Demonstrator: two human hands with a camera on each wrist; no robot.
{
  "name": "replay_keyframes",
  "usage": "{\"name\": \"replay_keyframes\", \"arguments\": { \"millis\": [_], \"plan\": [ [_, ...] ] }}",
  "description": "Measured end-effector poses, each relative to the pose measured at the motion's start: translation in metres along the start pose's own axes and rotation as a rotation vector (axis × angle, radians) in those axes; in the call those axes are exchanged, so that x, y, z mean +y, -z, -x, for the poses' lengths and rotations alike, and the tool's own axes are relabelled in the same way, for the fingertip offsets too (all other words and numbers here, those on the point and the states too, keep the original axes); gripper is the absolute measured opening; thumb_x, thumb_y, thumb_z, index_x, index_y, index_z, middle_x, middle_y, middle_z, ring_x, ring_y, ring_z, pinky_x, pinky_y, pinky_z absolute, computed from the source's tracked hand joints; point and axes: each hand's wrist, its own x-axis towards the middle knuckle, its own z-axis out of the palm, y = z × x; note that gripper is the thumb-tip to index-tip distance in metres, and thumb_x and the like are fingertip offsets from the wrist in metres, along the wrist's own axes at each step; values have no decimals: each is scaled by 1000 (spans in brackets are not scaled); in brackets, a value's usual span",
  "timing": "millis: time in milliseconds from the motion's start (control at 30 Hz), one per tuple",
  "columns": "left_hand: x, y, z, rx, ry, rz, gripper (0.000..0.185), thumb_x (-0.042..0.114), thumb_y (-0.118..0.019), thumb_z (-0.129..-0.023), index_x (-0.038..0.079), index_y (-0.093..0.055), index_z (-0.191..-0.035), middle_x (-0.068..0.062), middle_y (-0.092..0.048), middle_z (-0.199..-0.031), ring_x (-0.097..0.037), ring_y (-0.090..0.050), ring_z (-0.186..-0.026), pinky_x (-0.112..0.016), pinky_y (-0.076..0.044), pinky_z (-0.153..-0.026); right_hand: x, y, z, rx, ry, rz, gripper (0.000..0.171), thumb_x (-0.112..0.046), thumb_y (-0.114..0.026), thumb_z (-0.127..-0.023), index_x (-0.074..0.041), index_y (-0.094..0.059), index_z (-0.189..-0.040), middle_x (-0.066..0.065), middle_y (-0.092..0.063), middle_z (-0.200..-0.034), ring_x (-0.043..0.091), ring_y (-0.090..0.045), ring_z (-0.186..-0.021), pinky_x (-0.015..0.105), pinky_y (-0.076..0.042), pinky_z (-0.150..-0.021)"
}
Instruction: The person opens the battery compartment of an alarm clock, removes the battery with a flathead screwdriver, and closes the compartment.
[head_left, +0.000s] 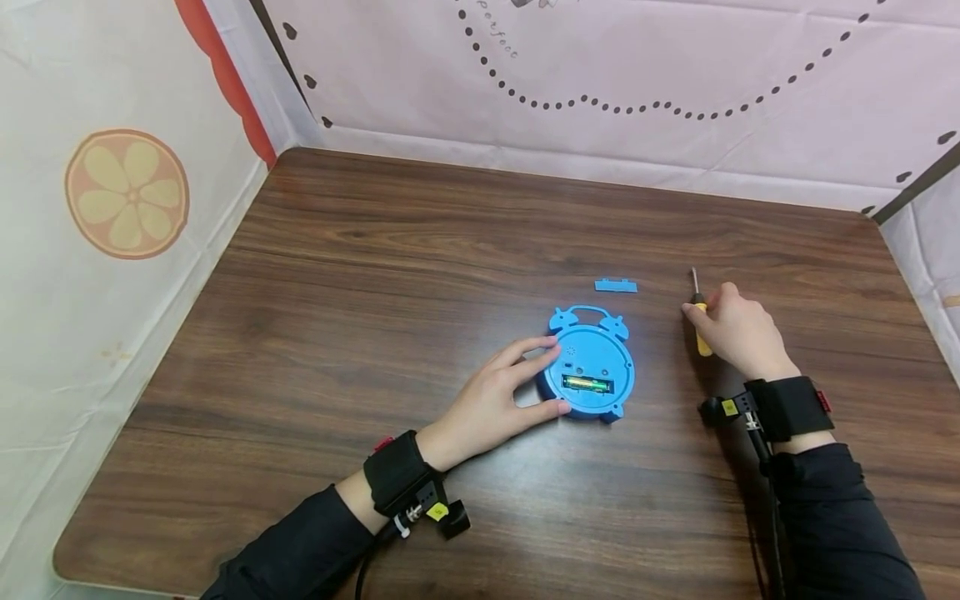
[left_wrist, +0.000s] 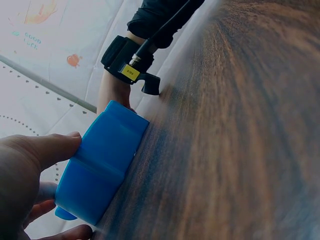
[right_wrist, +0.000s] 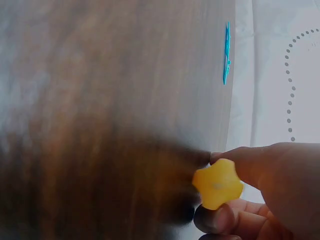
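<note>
Clock (head_left: 590, 375) face-down at table (head_left: 375, 275) centre, cover (head_left: 616, 286) already off beyond it, battery still in. Left hand (head_left: 495, 400) grip pinches clock rim; right hand (head_left: 738, 333) grip pinches screwdriver (head_left: 701, 323). Refit pending, prob.

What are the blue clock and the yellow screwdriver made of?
The round blue alarm clock, lying face down, looks like smooth moulded plastic: one even colour with a soft sheen. The small screwdriver seems to have a glossy yellow plastic handle and a thin, probably metal, grey shaft.
</note>
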Motion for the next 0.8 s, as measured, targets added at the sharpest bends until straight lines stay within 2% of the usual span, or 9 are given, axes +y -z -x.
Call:
{"name": "replay_keyframes", "arguments": {
  "millis": [200, 500, 800],
  "plan": [
    [-1, 0, 0, 3, -3, -1, 70, 41, -74, -93, 11, -48, -150, 0, -39, -157, -14, -33, -146, -41, -35, -114, 0, 0, -1, -33, -3, -6, 52, -42, -47, -105, 9, -44, -110, 13, -51, -71, 25, -50, -57, 35, -36, -50],
    [-2, -1, -1, -1, 2, -7, 69, 42, -73, -93, 12, -48, -150, 1, -39, -158, -14, -32, -146, -41, -34, -115, 0, -1, -2, -82, -14, -19, 58, -46, -44, -105, 10, -42, -116, 16, -51, -76, 26, -52, -61, 35, -40, -51],
    [-2, -1, -1, 2, -6, -6, 69, 41, -74, -93, 12, -47, -150, 1, -39, -158, -14, -32, -146, -40, -34, -115, -2, -2, -1, -83, -28, -23, 64, -53, -44, -104, 10, -40, -116, 18, -52, -79, 27, -53, -63, 35, -41, -53]
  ]
}}
